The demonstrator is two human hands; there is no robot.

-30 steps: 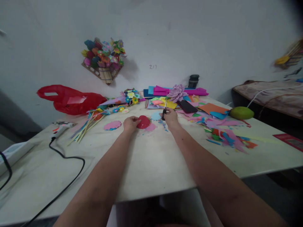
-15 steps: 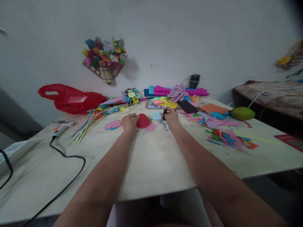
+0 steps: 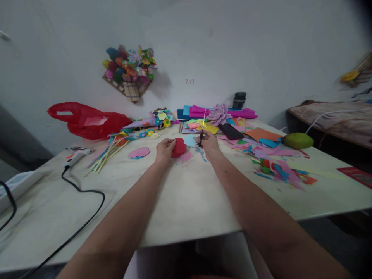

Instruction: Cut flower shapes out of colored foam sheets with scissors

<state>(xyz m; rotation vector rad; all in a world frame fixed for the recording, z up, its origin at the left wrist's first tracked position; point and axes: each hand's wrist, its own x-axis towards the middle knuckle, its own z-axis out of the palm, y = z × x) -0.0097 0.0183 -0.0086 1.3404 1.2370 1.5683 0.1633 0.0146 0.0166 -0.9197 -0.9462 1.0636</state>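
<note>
My left hand point(image 3: 165, 149) pinches the left edge of a round red paper piece point(image 3: 179, 147), tilted up over the table. In my right hand point(image 3: 209, 144) are scissors point(image 3: 201, 135) with black handles, fingers wrapped round them and the blades pointing up and away. Between the hands lies a light blue paper piece point(image 3: 190, 140), with a pink one point(image 3: 185, 155) just below the red paper. Small blue scraps point(image 3: 201, 152) are scattered near the scissors. A pink scalloped piece point(image 3: 139, 152) rests left of my left hand, with blue showing under its edge.
On the left are a glue gun point(image 3: 76, 155) with a black cord, thin sticks point(image 3: 109, 156) and a red bag point(image 3: 90, 122). At the right are paper scraps point(image 3: 283, 170), a dark phone point(image 3: 231, 131) and a green fruit point(image 3: 298, 140). Paper flowers point(image 3: 162, 117) lie at the back.
My left hand has moved slightly right and lifted the red paper, which now shows a flatter, rounder face. The scissors have turned slightly in my right hand.
</note>
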